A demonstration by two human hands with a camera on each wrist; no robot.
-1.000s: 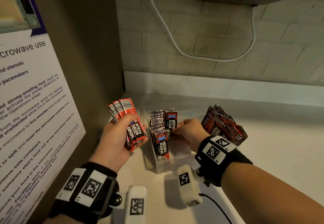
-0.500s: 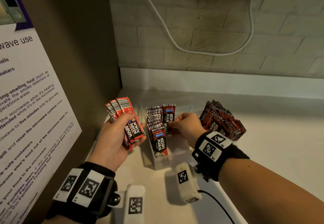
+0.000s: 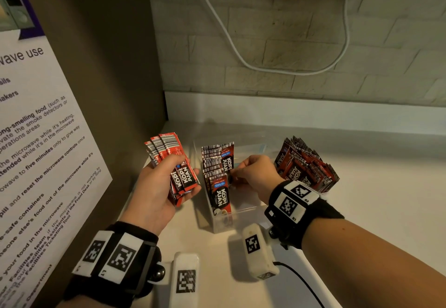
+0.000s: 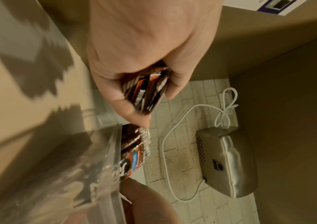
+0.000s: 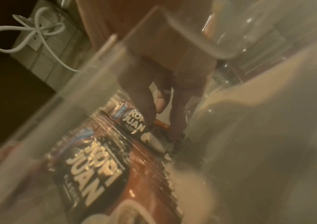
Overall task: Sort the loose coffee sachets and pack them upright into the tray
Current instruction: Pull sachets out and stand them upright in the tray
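My left hand point(image 3: 156, 187) grips a fan of sachets point(image 3: 172, 163) near the counter's point(image 3: 362, 211) left edge. Right hand point(image 3: 255, 175) is down in the clear tray point(image 3: 243, 213) — fingertips pinching one upright sachet point(image 3: 226, 160) against the standing row point(image 3: 212, 163). Loose pile point(image 3: 306, 165) lies just right of the tray.

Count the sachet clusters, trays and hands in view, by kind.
Clear plastic tray: 1
Clusters of red-and-black coffee sachets: 3 (bundle gripped by the left hand; upright row in the tray, pinched by the right hand; loose pile on the counter)
Hands: 2
Total: 6
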